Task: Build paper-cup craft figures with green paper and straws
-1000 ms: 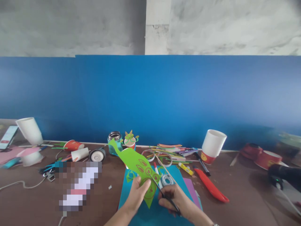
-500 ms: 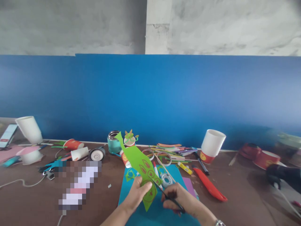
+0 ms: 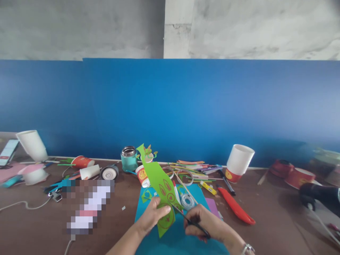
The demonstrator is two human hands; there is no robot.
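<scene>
My left hand (image 3: 154,214) pinches a piece of green paper (image 3: 157,175) near its lower part, thumb on top. Red-brown outlines of circles and pointed ovals are drawn on the paper. In my right hand (image 3: 200,221) is a pair of black-handled scissors (image 3: 196,224), my fingers closed around the handles. The scissor blades meet the paper beside a drawn circle, close to my left thumb. Below both hands lies a blue sheet (image 3: 183,241), with a roll of tape (image 3: 187,200) and small green paper scraps (image 3: 146,196) on it.
A red utility knife (image 3: 236,206), a yellow box (image 3: 208,188) and stacked white cups (image 3: 240,159) stand or lie to the right. Colourful sticks (image 3: 191,168) are piled behind. Left are a teal jar (image 3: 129,159), a tipped red cup (image 3: 83,162) and a round lid (image 3: 109,173).
The green paper has turned, its long upper end swinging right and more upright. My right hand and the scissors have shifted slightly right; my left hand still holds the paper.
</scene>
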